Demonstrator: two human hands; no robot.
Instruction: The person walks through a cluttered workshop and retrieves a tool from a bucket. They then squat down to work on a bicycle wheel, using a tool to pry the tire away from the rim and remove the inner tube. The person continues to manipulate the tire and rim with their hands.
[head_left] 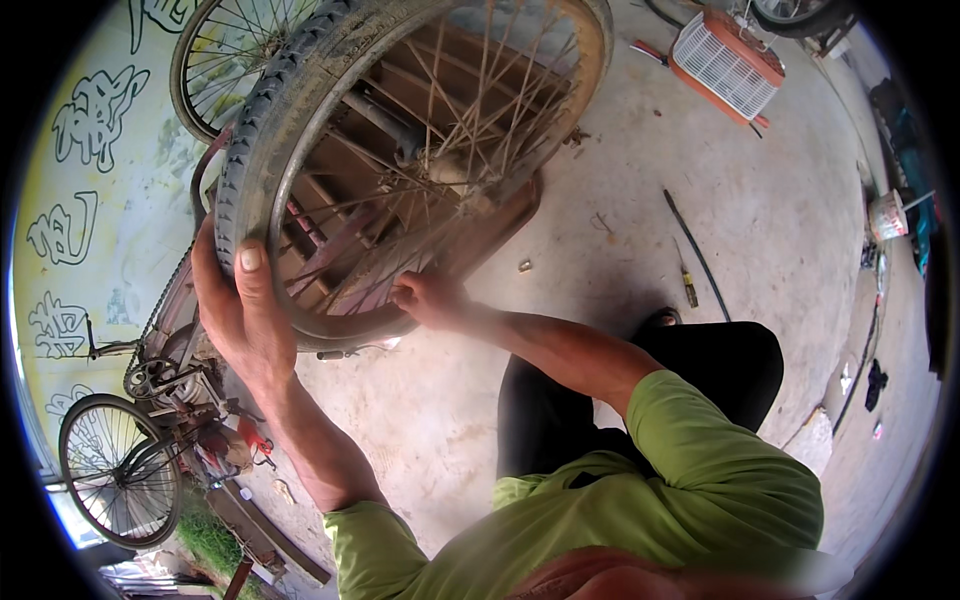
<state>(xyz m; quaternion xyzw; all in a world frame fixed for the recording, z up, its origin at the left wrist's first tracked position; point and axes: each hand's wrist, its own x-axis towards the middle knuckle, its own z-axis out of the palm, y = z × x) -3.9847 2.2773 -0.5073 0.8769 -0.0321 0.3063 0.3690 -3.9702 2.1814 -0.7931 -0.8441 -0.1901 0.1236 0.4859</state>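
Both hands grip the tyred wheel, seemingly firmly.

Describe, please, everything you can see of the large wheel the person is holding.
The large wheel fills the upper middle of the view, tilted, over the concrete floor. Its black tyre has a knobbly tread and looks dusty and worn; the metal rim inside is dull and dirty. Thin wire spokes run to a hub near the centre. The left hand grips the tyre at its lower left, thumb across the tread. The right hand reaches the rim's lower edge among the spokes. Brownish frame parts show behind the spokes.
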